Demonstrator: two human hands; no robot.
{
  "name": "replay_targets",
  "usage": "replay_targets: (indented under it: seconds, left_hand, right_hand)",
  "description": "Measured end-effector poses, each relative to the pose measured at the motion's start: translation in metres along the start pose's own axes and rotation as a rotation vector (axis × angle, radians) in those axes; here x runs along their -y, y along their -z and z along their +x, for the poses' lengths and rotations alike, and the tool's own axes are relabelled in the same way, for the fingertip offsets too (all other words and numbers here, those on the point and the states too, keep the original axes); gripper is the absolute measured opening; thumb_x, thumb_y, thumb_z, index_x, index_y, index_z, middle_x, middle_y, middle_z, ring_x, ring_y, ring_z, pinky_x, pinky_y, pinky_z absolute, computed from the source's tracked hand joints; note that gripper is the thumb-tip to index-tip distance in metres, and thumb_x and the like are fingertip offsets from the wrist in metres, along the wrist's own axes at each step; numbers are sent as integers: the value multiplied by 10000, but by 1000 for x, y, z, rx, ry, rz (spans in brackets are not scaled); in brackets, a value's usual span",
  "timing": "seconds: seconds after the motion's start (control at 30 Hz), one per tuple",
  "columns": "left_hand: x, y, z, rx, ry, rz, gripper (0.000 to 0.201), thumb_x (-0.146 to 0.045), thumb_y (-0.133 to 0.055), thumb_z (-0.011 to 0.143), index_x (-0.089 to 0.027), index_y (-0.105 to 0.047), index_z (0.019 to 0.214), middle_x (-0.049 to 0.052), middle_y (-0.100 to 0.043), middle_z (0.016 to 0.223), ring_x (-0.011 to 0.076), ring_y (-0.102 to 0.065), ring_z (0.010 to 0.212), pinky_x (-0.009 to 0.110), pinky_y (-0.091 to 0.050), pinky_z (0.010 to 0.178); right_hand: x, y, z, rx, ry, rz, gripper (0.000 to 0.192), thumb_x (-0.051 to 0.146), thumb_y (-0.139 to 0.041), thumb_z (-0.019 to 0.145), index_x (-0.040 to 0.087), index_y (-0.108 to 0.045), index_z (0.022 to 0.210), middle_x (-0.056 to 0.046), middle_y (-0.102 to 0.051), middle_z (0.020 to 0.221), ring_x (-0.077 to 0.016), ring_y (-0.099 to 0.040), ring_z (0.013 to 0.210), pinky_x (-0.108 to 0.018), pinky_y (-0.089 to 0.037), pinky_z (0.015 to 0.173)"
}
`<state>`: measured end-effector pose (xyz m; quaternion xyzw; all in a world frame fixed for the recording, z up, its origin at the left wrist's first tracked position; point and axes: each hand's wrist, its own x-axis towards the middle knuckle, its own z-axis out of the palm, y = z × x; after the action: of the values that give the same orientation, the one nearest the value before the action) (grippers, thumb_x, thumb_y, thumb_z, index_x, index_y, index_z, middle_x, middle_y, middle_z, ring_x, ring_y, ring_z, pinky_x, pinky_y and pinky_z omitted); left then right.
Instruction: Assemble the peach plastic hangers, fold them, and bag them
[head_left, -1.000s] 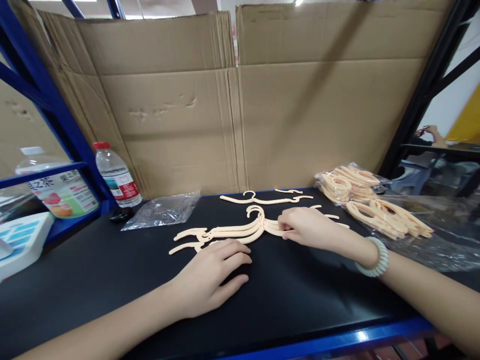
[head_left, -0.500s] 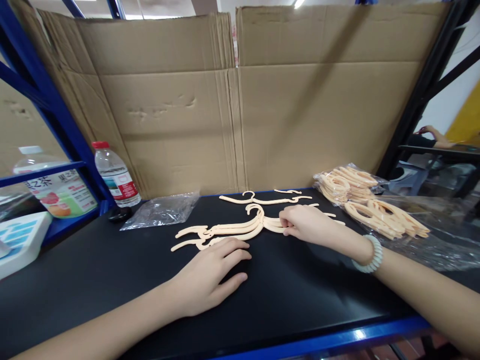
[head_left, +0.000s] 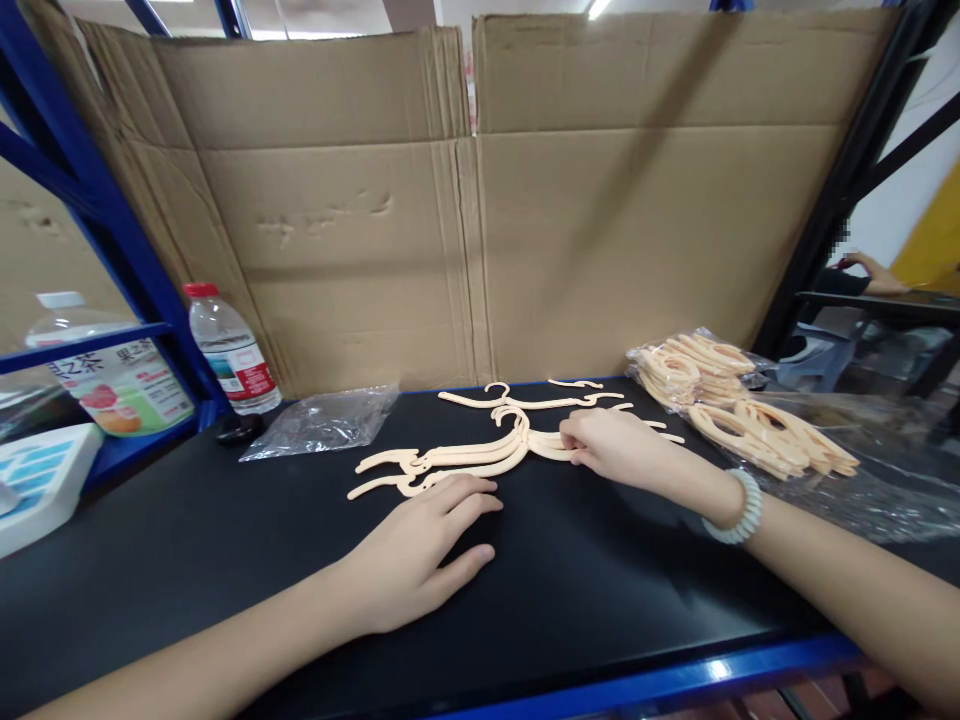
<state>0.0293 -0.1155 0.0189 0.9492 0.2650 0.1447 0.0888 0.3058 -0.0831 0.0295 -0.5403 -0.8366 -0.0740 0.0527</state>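
table edge: blue front rail (head_left: 675,680) is running along the near side; the black table (head_left: 187,560) is carrying everything.
left hand (head_left: 420,555): lying palm down on the table, fingers loosely spread, fingertips (head_left: 480,487) touching the near arm of the hanger stack. Grip is spread, pinching nothing.
right hand (head_left: 615,450): wearing a pale bead bracelet (head_left: 739,510) at the wrist; thumb and fingers are pressing together on the right arms of the hanger stack, just right of the hooks.
hanger stack (head_left: 457,460): small peach plastic hangers are lying flat mid-table, nested together, hooks pointing away from the person, left arm ends fanning out slightly.
handling (judgement): looking light, thin and stiff, probably slick on the smooth top, so the stack is likely sliding apart easily. Best hold: pinching all layers near the hook neck, with the other hand steadying the arm ends. Thin arms could be snapping if bent.
loose hangers (head_left: 525,400): a couple more are lying flat just behind the stack.
bagged hangers (head_left: 720,385): sitting right of the stack in clear plastic, near but apart.
empty plastic bag (head_left: 322,420): lying left of the stack, apart.
water bottle (head_left: 232,350): standing upright at far left by the blue rack post.
cardboard (head_left: 480,220): standing as a back wall behind the table.
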Motion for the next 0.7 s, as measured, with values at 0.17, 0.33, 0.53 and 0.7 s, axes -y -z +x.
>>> replay_targets:
  seconds: [0.17,0.33,0.53,0.7]
  left_hand:
    - [0,0,-1,10,24,8,334,-277,-488,903,-244,-534,1232,91,-531,1312,264,-486,1210,426,-419,1013]
    - [0,0,0,6,25,8,334,-276,-492,901,-242,-534,1230,90,-531,1307,264,-478,1216,425,-414,1019]
    - [0,0,-1,-16,15,-7,321,-271,-496,898,-241,-549,1214,91,-549,1285,267,-496,1195,431,-423,1010]
    - [1,-1,-1,-21,26,26,310,-281,-496,901,-239,-549,1204,84,-552,1274,259,-507,1182,424,-431,1005]
  right_hand:
    - [0,-2,0,-27,9,-2,111,106,-514,794,174,-602,792,-52,-654,816,-176,-592,745,-242,-279,553]
    - [6,2,-4,-42,14,-24,103,120,-512,816,172,-594,780,-54,-650,822,-174,-593,727,-246,-293,560]
    - [23,6,-12,-2,166,55,60,170,-572,820,193,-622,844,-37,-676,858,-191,-623,780,-264,-380,643]
    - [29,6,-15,21,193,44,82,202,-560,845,187,-637,869,-43,-680,862,-216,-635,809,-289,-415,677]
